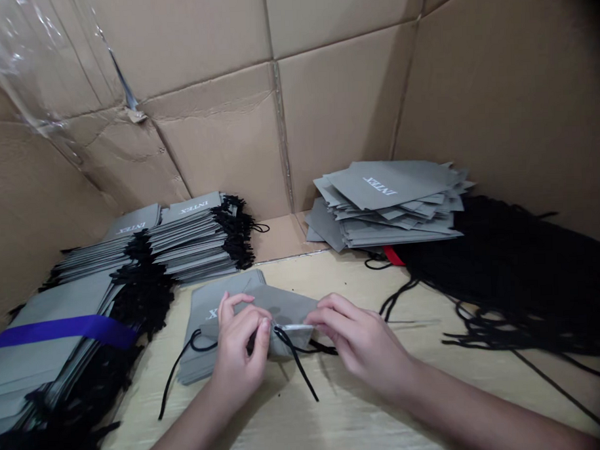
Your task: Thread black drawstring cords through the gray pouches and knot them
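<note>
A grey fabric pouch [287, 301] is held between my two hands, above a small stack of flat grey pouches [201, 369] on the table. My left hand [242, 345] pinches the pouch's near edge with thumb and fingers. On the other side, my right hand [357, 331] grips the right corner of that edge, fingertips closed on it. A black cord [298, 366] comes out of the edge between the hands, its loose end hanging toward me. Another piece of black cord [174, 374] curves out to the left of my left hand.
Piles of corded grey pouches [192, 238] stand at the left, with a bundle tied by a blue band [67, 330] nearer me. A loose pouch pile [392, 189] printed INTEX sits at the back right, beside a heap of black cords [518, 263]. Cardboard walls [335, 105] enclose the table.
</note>
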Tool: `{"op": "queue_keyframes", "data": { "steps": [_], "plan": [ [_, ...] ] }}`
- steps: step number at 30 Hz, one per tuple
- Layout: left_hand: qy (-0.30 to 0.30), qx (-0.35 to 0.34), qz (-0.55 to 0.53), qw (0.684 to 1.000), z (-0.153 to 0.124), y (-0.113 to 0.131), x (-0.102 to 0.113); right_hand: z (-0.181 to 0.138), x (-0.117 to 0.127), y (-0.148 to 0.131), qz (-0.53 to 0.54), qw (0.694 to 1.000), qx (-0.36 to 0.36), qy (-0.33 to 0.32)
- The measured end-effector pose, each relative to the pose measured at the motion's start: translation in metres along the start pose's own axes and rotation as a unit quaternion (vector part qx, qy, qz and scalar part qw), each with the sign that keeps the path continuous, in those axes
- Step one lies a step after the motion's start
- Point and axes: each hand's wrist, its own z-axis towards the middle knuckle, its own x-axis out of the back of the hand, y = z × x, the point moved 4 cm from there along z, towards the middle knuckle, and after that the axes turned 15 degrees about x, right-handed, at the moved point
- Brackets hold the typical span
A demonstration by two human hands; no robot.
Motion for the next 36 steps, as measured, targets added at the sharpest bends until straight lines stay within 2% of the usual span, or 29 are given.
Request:
{"op": "queue_keyframes", "data": {
  "steps": [10,15,24,36],
  "plan": [
    [0.023,-0.016,0.021,0.999,-0.003,0.0,0.0,0.0,0.007,-0.006,-0.082,0.995,0.049,-0.02],
    [0.032,-0.024,0.016,0.999,-0.004,0.001,0.002,-0.001,0.008,-0.01,-0.088,0.994,0.064,-0.023],
    [0.031,-0.042,0.004,0.999,-0.004,0.003,0.006,0.0,0.015,-0.019,-0.141,0.984,0.111,0.0],
    [-0.017,-0.042,0.076,0.996,-0.005,0.003,-0.001,-0.003,0.007,-0.018,-0.062,0.997,0.044,-0.017]
  ]
}}
